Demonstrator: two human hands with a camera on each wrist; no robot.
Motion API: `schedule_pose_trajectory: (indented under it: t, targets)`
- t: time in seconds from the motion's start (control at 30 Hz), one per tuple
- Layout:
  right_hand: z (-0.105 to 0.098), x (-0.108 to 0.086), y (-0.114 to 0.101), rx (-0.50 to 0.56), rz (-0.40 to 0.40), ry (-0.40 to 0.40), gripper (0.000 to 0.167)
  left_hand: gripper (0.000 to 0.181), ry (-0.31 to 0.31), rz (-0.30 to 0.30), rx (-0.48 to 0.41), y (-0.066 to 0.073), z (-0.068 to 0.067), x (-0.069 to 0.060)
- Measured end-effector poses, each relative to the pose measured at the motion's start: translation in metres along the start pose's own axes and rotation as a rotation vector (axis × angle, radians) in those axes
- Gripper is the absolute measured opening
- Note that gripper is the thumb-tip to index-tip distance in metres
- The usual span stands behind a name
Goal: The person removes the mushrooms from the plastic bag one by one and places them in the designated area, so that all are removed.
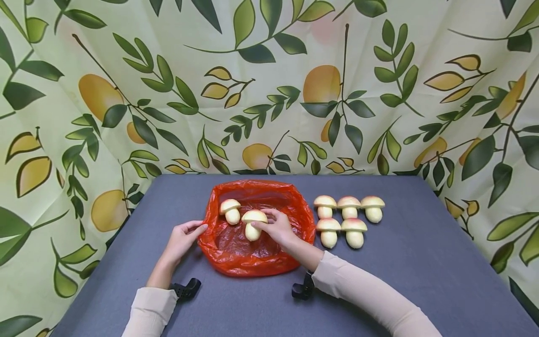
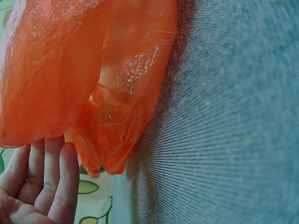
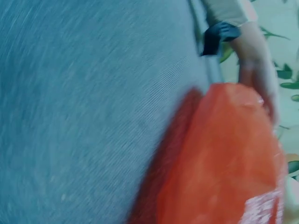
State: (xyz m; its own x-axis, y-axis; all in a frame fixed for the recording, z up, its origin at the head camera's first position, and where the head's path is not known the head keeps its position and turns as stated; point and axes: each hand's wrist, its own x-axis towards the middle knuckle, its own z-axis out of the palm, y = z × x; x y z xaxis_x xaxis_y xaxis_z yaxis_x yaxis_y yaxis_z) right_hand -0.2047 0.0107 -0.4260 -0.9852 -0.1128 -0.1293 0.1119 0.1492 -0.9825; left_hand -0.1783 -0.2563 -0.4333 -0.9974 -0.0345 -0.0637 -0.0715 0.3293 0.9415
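Observation:
A red plastic bag (image 1: 252, 269) lies with its mouth spread wide on the table. My left hand (image 1: 185, 238) pinches the bag's left rim; in the left wrist view several fingers (image 2: 63, 186) reach up to the bag's edge, with the thumb out of sight. Over the bag's opening, my right hand (image 1: 275, 228) holds a model mushroom (image 1: 253, 220) with a pale stem and yellowish cap, between thumb and fingers. Another mushroom (image 1: 230, 213) is inside the bag, left of the held one. The right wrist view is blurred and shows the bag's outside (image 3: 224, 158), not the held mushroom.
Right of the bag, several more mushrooms (image 1: 349, 207) stand in two rows on the grey table (image 1: 404, 281). A leaf-and-fruit patterned cloth (image 1: 269, 117) hangs behind and along the sides. Each wrist wears a black camera mount (image 1: 187, 289).

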Motion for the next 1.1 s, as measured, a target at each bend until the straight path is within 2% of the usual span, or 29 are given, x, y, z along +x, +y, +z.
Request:
schedule_pose_trajectory:
  t: [0.2, 0.57, 0.9, 1.1]
  targets:
    - [-0.009, -0.009, -0.005, 0.018, 0.021, -0.032, 0.049, 0.04, 0.008, -0.002, 0.005, -0.001, 0.0, 0.001]
    - [-0.027, -0.018, -0.007, -0.015, -0.061, -0.075, 0.046, 0.04, 0.006, -0.004, 0.006, -0.004, 0.001, 0.002]
    - [-0.042, -0.024, -0.006, -0.011, -0.031, -0.084, 0.045, 0.041, 0.01, -0.009, 0.007, -0.001, 0.001, 0.001]
    - [-0.053, -0.029, -0.005, -0.018, -0.041, -0.107, 0.048, 0.041, 0.008, -0.021, 0.011, -0.002, 0.001, 0.002]
